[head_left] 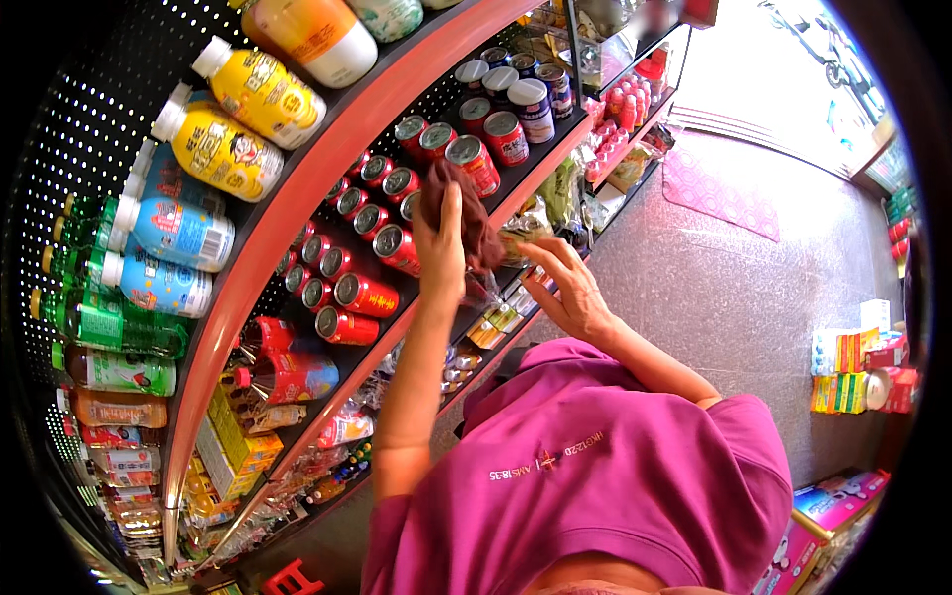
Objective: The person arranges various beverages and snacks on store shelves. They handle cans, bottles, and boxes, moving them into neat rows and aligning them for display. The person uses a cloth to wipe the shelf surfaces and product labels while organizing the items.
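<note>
My left hand (444, 248) is closed on a crumpled dark brown cloth (474, 226), held at the front of a shelf of drink cans. Right behind the cloth stand red cans (473, 165), and another red can (397, 248) is just left of my wrist. The cloth hides part of this row. My right hand (575, 293) is raised to the right of the cloth, in front of the shelf edge. Its fingers are stretched out and slightly apart, with nothing seen in them.
Yellow bottles (260, 94) and blue bottles (178, 233) line the higher shelf at left, behind a curved red edge (342, 119). White-and-blue cans (532, 109) stand farther along. Lower shelves hold packaged goods (496, 322). A pink mat (719, 198) lies near the doorway; boxes (853, 357) sit at right.
</note>
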`<state>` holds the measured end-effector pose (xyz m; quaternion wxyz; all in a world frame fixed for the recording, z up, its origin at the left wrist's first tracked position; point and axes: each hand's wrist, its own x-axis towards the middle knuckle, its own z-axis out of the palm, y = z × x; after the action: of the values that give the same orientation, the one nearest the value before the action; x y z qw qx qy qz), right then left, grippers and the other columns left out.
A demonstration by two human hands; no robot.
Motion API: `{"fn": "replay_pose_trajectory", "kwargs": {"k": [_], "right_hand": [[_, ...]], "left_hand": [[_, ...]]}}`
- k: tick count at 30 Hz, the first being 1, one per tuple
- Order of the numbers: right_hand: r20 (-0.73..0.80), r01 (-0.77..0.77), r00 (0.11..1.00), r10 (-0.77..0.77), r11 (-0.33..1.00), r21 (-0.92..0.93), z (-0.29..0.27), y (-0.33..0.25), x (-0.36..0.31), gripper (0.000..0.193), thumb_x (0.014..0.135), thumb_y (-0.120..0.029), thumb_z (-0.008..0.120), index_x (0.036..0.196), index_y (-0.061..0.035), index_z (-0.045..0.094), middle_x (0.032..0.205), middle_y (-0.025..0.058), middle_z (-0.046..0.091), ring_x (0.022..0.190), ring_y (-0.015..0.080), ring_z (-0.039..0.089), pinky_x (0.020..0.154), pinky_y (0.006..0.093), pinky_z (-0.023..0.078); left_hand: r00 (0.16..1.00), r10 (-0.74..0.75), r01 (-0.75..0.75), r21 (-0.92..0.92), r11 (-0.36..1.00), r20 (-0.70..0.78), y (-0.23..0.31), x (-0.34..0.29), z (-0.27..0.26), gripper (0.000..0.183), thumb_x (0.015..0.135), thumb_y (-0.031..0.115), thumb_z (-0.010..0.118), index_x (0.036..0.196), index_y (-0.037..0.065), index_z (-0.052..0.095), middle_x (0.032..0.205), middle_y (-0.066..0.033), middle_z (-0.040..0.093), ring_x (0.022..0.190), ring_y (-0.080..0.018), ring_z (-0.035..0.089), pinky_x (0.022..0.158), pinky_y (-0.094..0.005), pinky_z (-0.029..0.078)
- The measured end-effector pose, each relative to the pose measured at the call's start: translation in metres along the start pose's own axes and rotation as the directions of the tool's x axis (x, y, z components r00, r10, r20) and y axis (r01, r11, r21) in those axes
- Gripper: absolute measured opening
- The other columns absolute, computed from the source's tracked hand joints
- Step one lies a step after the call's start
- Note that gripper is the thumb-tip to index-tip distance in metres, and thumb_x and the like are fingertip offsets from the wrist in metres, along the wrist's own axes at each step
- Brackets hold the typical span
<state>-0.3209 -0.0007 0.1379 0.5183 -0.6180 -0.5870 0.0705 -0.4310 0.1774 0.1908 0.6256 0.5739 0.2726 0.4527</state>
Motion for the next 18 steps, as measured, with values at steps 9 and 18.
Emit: {"fn": "replay_pose_trajectory", "kwargs": {"k": [9,18], "right_hand": [[0.138,-0.124,0.981,0.139,0.986,-0.108,-0.072,0.072,-0.039,0.021,0.100,-0.020,0.064,0.114,-0.0062,0.072,0.099,0.0136,0.066,0.094,0.0343,0.067,0.084,0.0444,0.054],[0.071,-0.215,0.972,0.226,0.967,-0.136,-0.122,0.131,-0.028,0.022,0.098,-0.019,0.065,0.115,-0.0060,0.072,0.097,0.0152,0.068,0.095,0.0370,0.067,0.086,0.0458,0.054]], "left_hand": [[0.813,0.332,-0.575,0.745,0.339,0.477,-0.025,0.168,0.056,0.051,0.083,0.017,0.080,0.129,0.012,0.058,0.126,-0.0203,0.060,0.118,-0.0425,0.058,0.104,-0.0499,0.048],[0.746,-0.167,-0.623,0.764,0.169,0.645,-0.047,0.191,0.063,0.042,0.078,0.003,0.067,0.119,0.007,0.076,0.124,-0.0245,0.071,0.114,-0.0370,0.070,0.103,-0.0449,0.055]]}}
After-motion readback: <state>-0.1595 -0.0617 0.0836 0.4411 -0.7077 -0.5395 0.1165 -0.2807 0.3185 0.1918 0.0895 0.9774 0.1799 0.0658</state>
